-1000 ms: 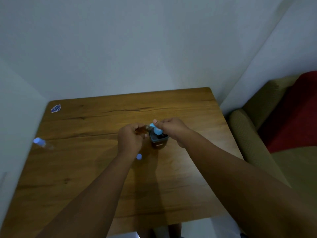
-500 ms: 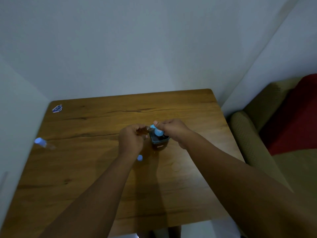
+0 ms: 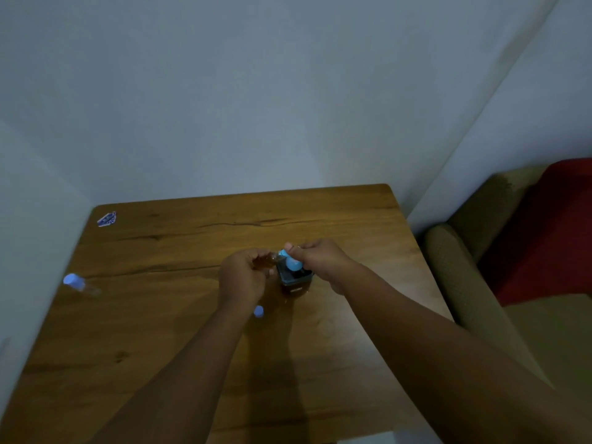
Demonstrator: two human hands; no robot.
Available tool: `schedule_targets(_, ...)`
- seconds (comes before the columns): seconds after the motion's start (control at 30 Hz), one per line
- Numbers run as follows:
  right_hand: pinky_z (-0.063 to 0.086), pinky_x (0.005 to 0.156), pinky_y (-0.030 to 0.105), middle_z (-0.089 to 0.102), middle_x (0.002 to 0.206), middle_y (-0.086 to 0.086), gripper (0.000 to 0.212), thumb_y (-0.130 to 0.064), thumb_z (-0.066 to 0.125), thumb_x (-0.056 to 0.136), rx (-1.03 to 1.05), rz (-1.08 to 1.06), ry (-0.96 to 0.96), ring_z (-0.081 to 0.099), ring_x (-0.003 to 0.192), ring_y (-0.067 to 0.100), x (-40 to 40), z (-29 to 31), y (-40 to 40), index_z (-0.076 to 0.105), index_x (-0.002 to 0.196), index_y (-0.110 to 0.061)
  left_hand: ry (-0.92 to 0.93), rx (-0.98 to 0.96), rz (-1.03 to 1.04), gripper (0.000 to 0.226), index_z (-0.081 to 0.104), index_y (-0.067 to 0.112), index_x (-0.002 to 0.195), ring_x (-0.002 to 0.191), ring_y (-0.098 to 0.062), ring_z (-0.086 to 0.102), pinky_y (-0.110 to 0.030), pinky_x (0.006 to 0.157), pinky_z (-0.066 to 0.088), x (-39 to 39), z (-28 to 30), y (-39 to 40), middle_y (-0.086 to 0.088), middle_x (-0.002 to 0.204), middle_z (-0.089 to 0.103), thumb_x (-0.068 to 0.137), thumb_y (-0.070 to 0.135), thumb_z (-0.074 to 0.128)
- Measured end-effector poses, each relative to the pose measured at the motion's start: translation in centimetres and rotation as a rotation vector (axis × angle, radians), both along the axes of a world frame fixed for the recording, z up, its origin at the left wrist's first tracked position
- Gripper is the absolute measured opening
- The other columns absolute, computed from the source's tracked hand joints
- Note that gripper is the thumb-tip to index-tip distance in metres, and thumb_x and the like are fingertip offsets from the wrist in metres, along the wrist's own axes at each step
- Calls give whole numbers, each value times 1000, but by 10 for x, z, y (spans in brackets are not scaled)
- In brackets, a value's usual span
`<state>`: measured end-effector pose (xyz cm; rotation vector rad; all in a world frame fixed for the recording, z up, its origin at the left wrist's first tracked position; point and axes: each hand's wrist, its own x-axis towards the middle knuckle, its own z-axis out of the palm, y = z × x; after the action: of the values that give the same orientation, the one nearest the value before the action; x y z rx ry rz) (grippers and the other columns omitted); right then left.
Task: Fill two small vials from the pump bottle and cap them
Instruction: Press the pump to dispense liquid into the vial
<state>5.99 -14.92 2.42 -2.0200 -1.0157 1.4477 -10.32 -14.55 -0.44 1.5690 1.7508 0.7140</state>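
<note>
Pump bottle (image 3: 294, 280) at frame centre on the wooden surface (image 3: 160, 331): dark squarish body, pale blue pump head, upright. Right hand (image 3: 320, 261) curled round the pump head. Left hand (image 3: 243, 277) grips a small vial (image 3: 267, 260) of amber liquid, lying roughly level, mouth toward the spout. Loose blue cap (image 3: 258, 311) just below the left hand. Second vial (image 3: 78, 283), blue-capped, lies at left edge. Sticker (image 3: 106, 218) upper left; armchair (image 3: 480, 283) right.

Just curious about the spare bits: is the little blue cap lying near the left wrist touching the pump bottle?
Apart. In the head view the blue cap lies on the table beside the left wrist, with bare wood showing between it and the pump bottle.
</note>
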Motion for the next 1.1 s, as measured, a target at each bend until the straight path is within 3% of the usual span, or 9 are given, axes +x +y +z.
schedule_targets(0.17, 47, 86, 35, 65, 135, 10, 52, -50, 69, 93, 8, -4, -33, 61, 116, 23, -1, 2, 2, 67, 130, -15, 12, 8, -10, 36, 76, 21, 108, 104, -13, 66, -34, 94, 53, 0, -2, -1, 4, 110, 74, 76, 5, 81)
schedule_targets(0.3, 49, 97, 38, 64, 139, 9, 58, -54, 68, 92, 11, 9, -10, 59, 125, 26, 1, 4, -1, 66, 133, -14, 12, 7, -15, 36, 75, 22, 109, 104, -11, 65, -31, 93, 52, 0, -2, 0, 5, 111, 74, 78, 5, 80)
schedule_targets(0.6, 47, 90, 34, 64, 138, 10, 50, -48, 68, 94, 14, 7, -8, 60, 123, 25, -1, 4, 1, 68, 130, -14, -15, 6, -9, 34, 76, 21, 107, 100, -10, 65, -25, 87, 48, -1, -8, 0, 5, 107, 74, 77, 5, 80)
schedule_targets(0.73, 51, 101, 39, 66, 136, 10, 55, -52, 70, 91, 44, 0, -17, 62, 122, 25, 0, 2, -2, 69, 129, -13, -17, 8, 4, 35, 76, 22, 106, 100, -10, 65, -24, 84, 47, -1, -9, 0, 6, 107, 74, 77, 5, 80)
schedule_targets(0.83, 49, 92, 35, 64, 138, 10, 62, -55, 69, 91, 30, 22, -18, 61, 123, 26, 0, 3, -4, 64, 135, -11, -2, 16, -7, 35, 75, 23, 107, 97, -5, 63, -18, 80, 44, -1, -7, -2, 8, 106, 74, 78, 4, 79)
schedule_targets(0.97, 48, 91, 36, 66, 137, 11, 58, -52, 69, 92, 33, 7, -5, 62, 119, 24, -1, 2, -4, 66, 132, -11, 2, 5, 3, 36, 75, 25, 107, 102, -9, 65, -29, 90, 52, -1, -10, -1, 9, 107, 73, 77, 6, 80)
schedule_targets(1.1, 45, 88, 33, 66, 136, 10, 51, -50, 69, 93, 29, -1, -25, 60, 119, 24, -2, 3, 0, 69, 128, -13, -23, -12, 2, 36, 76, 26, 105, 98, -7, 65, -28, 88, 52, -1, -10, -1, 10, 104, 73, 76, 6, 81)
